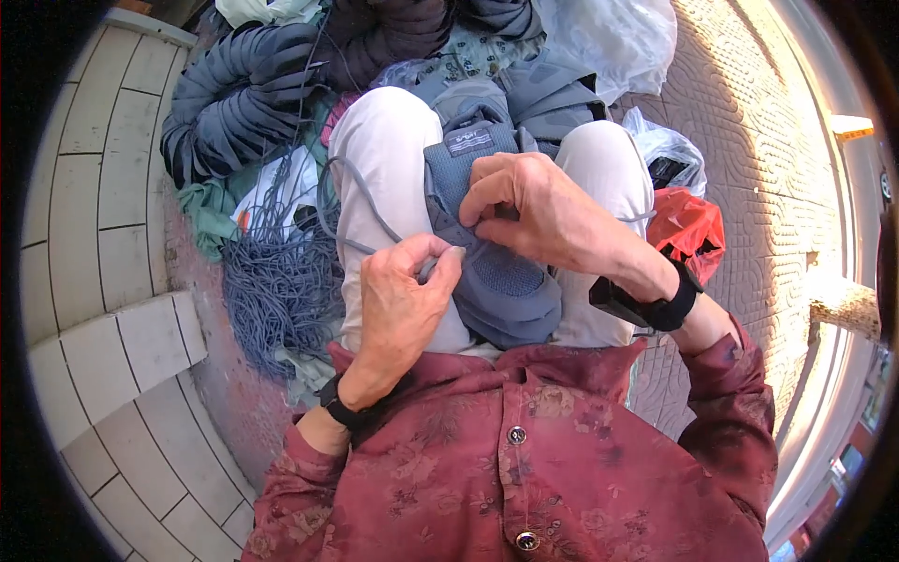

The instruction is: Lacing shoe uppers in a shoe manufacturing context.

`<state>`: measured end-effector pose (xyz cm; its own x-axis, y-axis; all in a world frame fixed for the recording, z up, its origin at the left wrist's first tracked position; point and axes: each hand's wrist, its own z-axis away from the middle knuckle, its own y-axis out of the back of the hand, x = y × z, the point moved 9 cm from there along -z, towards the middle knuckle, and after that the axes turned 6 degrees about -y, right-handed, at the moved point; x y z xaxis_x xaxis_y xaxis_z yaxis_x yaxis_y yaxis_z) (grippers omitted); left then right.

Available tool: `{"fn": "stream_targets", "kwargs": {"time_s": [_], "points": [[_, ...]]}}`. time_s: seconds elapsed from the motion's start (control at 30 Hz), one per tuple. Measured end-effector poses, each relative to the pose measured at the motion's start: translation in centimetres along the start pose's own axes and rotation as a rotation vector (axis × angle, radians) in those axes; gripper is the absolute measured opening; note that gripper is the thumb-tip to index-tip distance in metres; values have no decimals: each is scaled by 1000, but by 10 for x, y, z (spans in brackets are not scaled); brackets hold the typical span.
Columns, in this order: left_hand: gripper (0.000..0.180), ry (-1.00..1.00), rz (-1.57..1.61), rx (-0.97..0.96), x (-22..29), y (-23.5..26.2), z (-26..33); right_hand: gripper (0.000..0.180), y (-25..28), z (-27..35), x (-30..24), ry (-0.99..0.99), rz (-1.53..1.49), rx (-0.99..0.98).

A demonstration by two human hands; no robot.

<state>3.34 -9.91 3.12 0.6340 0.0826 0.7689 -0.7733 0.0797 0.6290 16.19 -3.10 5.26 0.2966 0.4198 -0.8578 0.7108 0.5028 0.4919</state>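
A grey-blue knit shoe (pixel 510 290) rests between my knees, its toe toward me and its tongue sticking up at the far end. My left hand (pixel 405 295) is closed in a pinch beside the shoe's left edge, on a grey shoelace (pixel 373 204) that loops over my left knee. Over the shoe's upper, my right hand (pixel 548 211) has thumb and forefinger curled together against the lacing area. Whatever those fingertips grip is hidden. A short piece of lace shows beyond my right wrist, over the right knee.
A heap of loose grey shoelaces (pixel 276 290) lies to my left. Coiled stacks of dark shoe parts (pixel 239 103) stand behind it. Grey shoe uppers (pixel 552 103) are piled past my knees. A white plastic bag (pixel 613 42) and a red bag (pixel 688 225) sit on the right. Tiled steps (pixel 126 342) edge the left.
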Motion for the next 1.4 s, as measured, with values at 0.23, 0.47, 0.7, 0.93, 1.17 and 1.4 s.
{"fn": "stream_targets", "kwargs": {"time_s": [0.23, 0.47, 0.7, 0.93, 1.17, 1.4], "points": [[12, -319, -219, 178, 26, 0, 14, 16, -9, -7, 8, -139, -148, -182], [11, 327, 461, -119, -21, -24, 7, 16, -9, -2, 16, -148, -194, -181], [14, -288, -219, 208, 31, -9, 15, 17, -10, 0, 15, -127, -237, -151], [15, -198, -176, 79, 29, -14, 9, 16, -11, 5, 15, -135, -233, -156], [8, -507, -337, -7, 61, 9, -14, 17, -8, 10, 11, -70, -180, -90], [19, -647, -339, -372, 49, -1, -37, 16, -7, 15, 15, -75, -181, -34]]}}
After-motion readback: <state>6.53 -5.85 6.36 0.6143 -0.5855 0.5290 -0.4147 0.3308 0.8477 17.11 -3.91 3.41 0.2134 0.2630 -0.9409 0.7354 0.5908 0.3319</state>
